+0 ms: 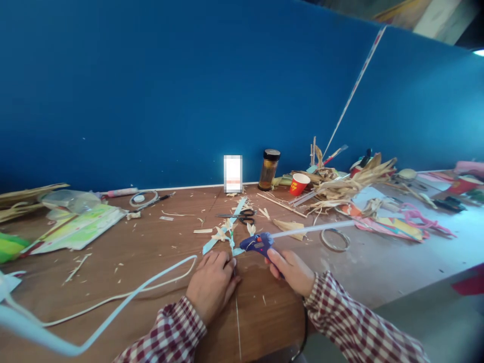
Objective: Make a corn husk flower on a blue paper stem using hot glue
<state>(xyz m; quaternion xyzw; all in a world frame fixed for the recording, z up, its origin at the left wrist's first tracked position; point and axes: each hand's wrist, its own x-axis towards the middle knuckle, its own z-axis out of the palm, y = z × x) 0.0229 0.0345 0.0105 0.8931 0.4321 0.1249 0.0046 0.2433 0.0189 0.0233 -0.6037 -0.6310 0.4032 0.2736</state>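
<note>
My right hand [293, 272] is closed around the handle of a blue glue gun [260, 243], its nozzle pointing left. A long clear glue stick [313, 229] sticks out of its back. Left of the nozzle are small pale husk-like flowers [223, 233] with a bit of green stem, lying over light-blue strips [210, 245]. My left hand [214, 282] rests on the table just below them, fingers curled with the tips at the stem's lower end. What lies between those fingers is hidden. Behind the flowers is a pair of black-handled scissors [245, 218].
A dark-lidded bottle [269, 171] and a red paper cup [300, 185] stand near the blue wall. Dried husks [351, 184] are heaped at right, near a tape roll [336, 240]. A white cable [113, 301] crosses the left side; a green-patterned sheet [91, 227] lies beyond it.
</note>
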